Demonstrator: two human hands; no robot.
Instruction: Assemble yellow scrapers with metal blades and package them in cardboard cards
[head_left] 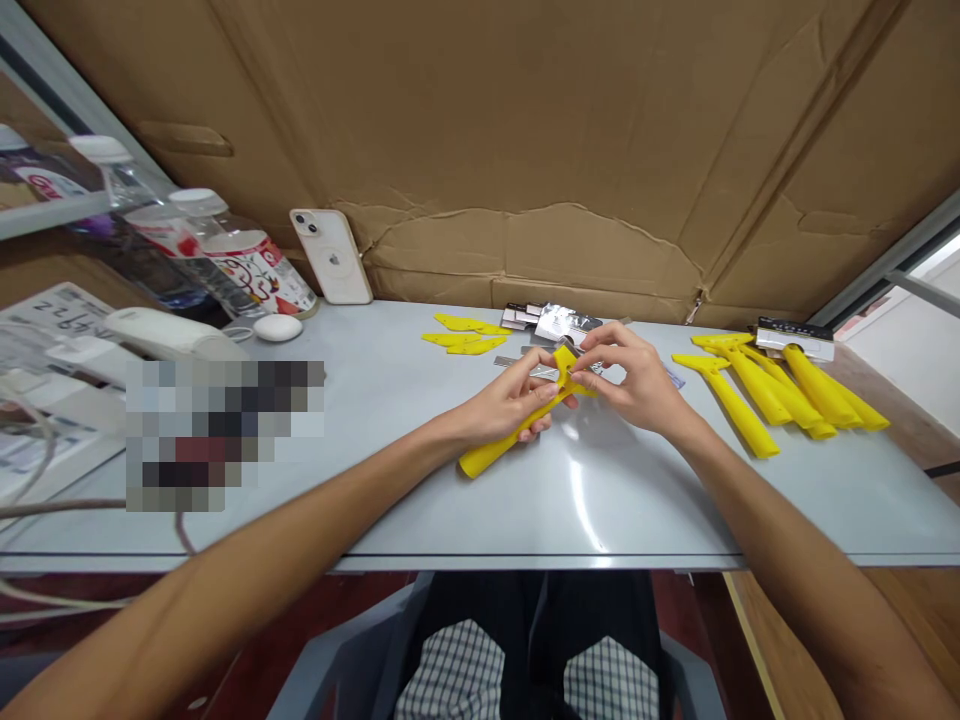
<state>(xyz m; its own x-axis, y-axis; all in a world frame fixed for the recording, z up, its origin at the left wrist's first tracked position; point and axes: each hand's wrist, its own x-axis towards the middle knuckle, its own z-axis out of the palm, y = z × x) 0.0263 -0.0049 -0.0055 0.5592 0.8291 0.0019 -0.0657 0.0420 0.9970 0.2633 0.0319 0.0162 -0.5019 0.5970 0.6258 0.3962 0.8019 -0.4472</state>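
My left hand (516, 400) is closed around a yellow plastic scraper handle (486, 458), which slants across the table with its wide head up and to the right. At that head, my right hand (628, 374) pinches with thumb and forefinger. Whatever lies between those fingertips is too small to make out. Just behind my hands are thin metal blades (510, 363) and silvery plastic packets (564, 322). Flat yellow pieces with small holes (477, 346) lie to the left of these.
Several yellow scraper handles (739, 408) lie on the right of the grey table (375, 500), beside a black and white packet (795, 338). At the back left a phone (334, 258) leans on the cardboard wall (480, 120). Bottles (255, 265) and cables stand left.
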